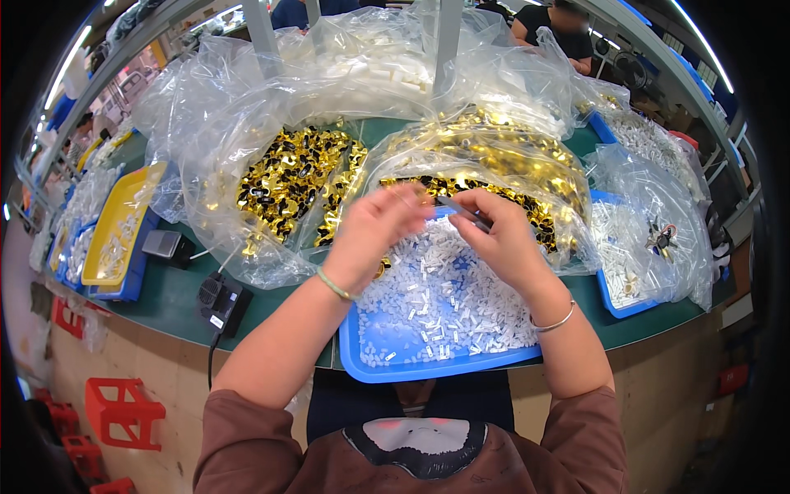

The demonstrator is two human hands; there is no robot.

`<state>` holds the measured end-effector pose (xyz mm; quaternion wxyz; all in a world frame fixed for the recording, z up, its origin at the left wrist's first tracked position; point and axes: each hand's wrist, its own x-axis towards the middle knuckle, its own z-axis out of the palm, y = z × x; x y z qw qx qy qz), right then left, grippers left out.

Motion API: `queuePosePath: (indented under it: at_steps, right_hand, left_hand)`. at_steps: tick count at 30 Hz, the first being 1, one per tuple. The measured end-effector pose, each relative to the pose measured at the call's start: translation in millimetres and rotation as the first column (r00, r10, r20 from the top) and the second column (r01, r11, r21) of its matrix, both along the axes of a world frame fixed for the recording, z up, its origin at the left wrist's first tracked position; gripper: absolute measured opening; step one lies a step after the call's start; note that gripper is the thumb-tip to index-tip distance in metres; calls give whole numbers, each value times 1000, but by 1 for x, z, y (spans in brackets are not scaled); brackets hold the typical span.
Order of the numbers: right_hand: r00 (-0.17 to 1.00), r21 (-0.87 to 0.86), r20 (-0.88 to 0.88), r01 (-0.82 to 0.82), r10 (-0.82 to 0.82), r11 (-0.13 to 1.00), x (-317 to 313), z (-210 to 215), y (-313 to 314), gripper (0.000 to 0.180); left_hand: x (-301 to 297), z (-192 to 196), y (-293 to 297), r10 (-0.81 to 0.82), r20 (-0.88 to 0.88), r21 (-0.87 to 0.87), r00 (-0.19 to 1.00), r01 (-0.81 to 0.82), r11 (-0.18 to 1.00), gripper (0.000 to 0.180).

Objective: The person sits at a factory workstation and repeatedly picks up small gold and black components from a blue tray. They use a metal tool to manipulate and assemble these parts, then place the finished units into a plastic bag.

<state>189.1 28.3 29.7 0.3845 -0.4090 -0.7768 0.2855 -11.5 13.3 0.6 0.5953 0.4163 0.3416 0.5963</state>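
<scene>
My left hand (374, 230) hovers over the far left part of a blue tray (411, 366), fingers pinched together on something too small to make out. My right hand (498, 235) is closed on a thin dark tweezer-like tool (461, 210) whose tip points toward the left fingers. The tray holds several small white plastic pieces (448, 300). Just beyond both hands lie clear bags of shiny gold and black parts (296, 177), with another such gold-part bag (494, 177) right behind the right hand.
A yellow tray (119, 222) sits on blue bins at the left. A small black device (222, 303) with a cable rests on the green bench. Bags of white parts (650, 222) lie at the right. Red stools (123, 412) stand below left. Another person (559, 33) sits opposite.
</scene>
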Motion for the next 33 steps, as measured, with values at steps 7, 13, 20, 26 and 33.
queuePosePath:
  at_steps: [7, 13, 20, 26, 33]
  right_hand:
    - [950, -6, 270, -162, 158, 987, 9, -2, 4, 14]
    - [815, -154, 450, -332, 365, 931, 21, 1, 3, 15]
    - [776, -220, 470, -359, 421, 907, 17, -2, 2, 18]
    - [770, -189, 502, -348, 395, 918, 19, -2, 0, 18]
    - [775, -120, 524, -344, 353, 931, 20, -6, 3, 19]
  left_hand:
    - [-32, 25, 6, 188, 252, -29, 949, -187, 982, 39]
    - [-32, 24, -12, 36, -917, 232, 397, 458, 858, 29]
    - [-44, 17, -10, -109, -962, 62, 251, 589, 806, 37]
    - [-45, 34, -19, -121, -948, 61, 294, 541, 839, 28]
    - [-44, 22, -18, -3, -985, 90, 173, 528, 844, 27]
